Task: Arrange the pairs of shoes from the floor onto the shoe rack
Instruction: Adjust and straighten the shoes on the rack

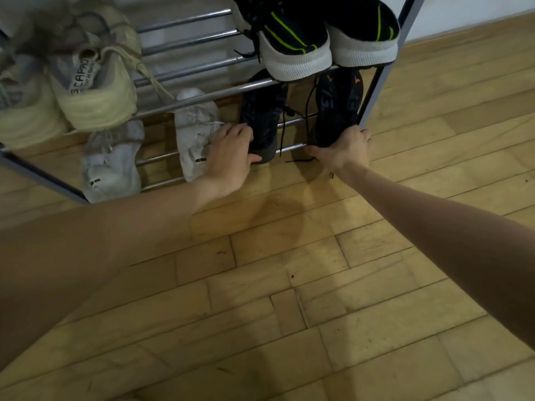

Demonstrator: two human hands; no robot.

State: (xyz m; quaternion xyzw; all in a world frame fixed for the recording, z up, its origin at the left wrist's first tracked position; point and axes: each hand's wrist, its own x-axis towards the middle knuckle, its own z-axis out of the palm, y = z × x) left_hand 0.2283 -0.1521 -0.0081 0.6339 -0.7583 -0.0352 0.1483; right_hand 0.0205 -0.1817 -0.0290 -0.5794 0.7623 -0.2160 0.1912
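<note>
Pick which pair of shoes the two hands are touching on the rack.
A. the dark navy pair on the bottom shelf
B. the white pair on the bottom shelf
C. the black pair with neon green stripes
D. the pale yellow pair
A: the left hand and right hand each rest on the heel of one dark navy shoe on the bottom shelf.

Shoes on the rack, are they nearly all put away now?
Nearly. The yellowish pair and the black pair with green stripes sit on the upper shelf, and the white pair is on the bottom bars. The left hand and right hand are each on one dark shoe, setting that pair on the bottom shelf. No other shoes show on the floor, so little seems left.
</note>
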